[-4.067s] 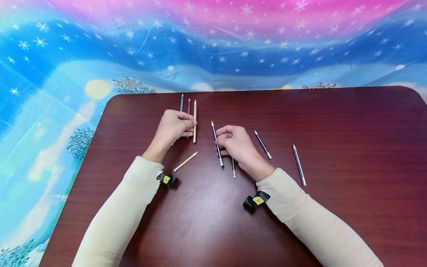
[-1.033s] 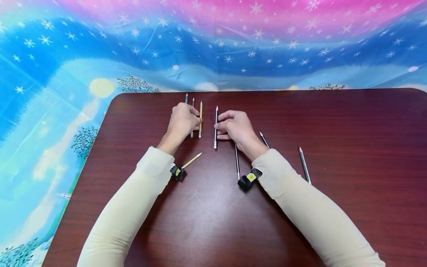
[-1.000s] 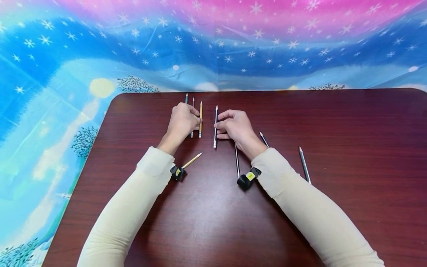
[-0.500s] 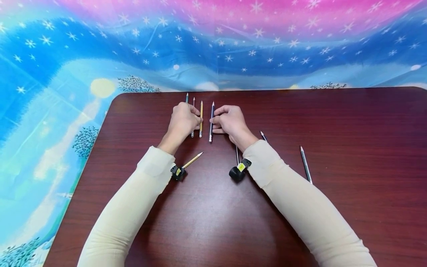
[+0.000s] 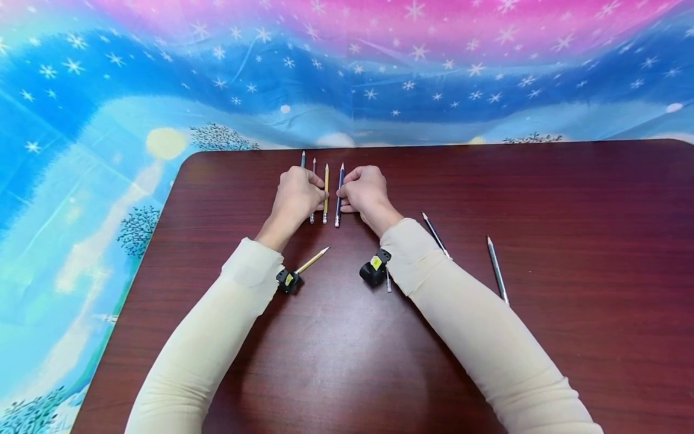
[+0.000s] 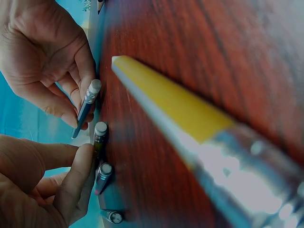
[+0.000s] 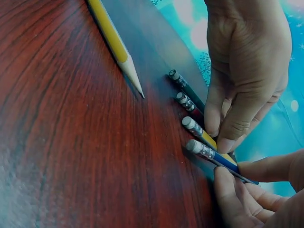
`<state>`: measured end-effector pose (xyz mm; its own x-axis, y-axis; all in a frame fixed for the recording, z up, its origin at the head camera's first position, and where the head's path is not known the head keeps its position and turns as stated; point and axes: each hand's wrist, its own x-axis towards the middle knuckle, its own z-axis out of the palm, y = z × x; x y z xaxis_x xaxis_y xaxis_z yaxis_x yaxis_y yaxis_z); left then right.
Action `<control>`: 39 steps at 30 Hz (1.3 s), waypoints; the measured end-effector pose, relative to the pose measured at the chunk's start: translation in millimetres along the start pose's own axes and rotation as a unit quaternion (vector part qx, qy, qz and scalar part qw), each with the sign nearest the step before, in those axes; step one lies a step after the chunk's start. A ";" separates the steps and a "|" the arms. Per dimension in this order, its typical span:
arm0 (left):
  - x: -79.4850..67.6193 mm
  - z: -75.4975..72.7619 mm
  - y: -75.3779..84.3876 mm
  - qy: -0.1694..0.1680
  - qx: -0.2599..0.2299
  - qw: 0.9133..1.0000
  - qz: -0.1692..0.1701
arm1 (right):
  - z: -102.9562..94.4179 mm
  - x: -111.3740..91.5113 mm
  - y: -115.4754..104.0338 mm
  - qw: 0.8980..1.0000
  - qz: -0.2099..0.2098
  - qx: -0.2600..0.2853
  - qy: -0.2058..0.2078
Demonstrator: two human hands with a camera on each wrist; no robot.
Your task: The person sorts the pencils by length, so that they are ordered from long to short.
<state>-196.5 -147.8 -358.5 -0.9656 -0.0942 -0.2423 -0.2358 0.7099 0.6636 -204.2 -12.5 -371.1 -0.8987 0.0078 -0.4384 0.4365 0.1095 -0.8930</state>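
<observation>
My left hand (image 5: pixel 297 194) pinches a yellow pencil (image 5: pixel 326 176) near its middle, tip pointing to the far edge. Just right of it, my right hand (image 5: pixel 366 188) pinches a dark blue pencil (image 5: pixel 341 178), nearly parallel to the yellow one with a narrow gap. In the right wrist view, the white eraser of the blue pencil (image 7: pixel 199 148) sits beside that of the yellow pencil (image 7: pixel 192 125). A dark red pencil (image 5: pixel 314 163) and a teal pencil (image 5: pixel 303 158) lie left of the yellow one, partly hidden by my left hand.
A second yellow pencil (image 5: pixel 314 258) lies slanted by my left wrist camera. Right of centre are a dark pencil (image 5: pixel 388 284) mostly under my right wrist, another dark pencil (image 5: pixel 432 230), and a grey pencil (image 5: pixel 496 265). The brown table (image 5: pixel 336 367) ends at a patterned cloth (image 5: pixel 379 114).
My right hand has carried the dark blue pencil away from me and leftward, up beside the yellow one. My left hand has stayed nearly still over the last second, holding the yellow pencil.
</observation>
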 end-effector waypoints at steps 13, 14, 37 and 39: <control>0.6 -1.0 1.1 -0.010 -0.004 1.000 -0.012 | 8.5 3.2 -4.9 0.992 -0.014 -0.122 0.035; 0.9 -1.1 0.9 -0.012 -0.003 1.000 -0.014 | 8.5 3.1 -5.2 0.991 -0.015 -0.131 0.035; 0.1 -1.0 0.8 -0.011 -0.011 1.000 -0.020 | -1.8 8.8 4.7 0.996 -0.038 -0.076 -0.002; 0.4 -1.0 0.4 -0.011 -0.009 1.000 -0.020 | -2.5 8.9 5.1 0.997 -0.038 -0.068 -0.004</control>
<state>-197.2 -148.2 -357.6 -0.9527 -0.1063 -0.2846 -0.2762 0.6930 0.6659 -210.1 -9.4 -379.3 -0.9281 -0.0135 -0.3721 0.3578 0.2442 -0.9013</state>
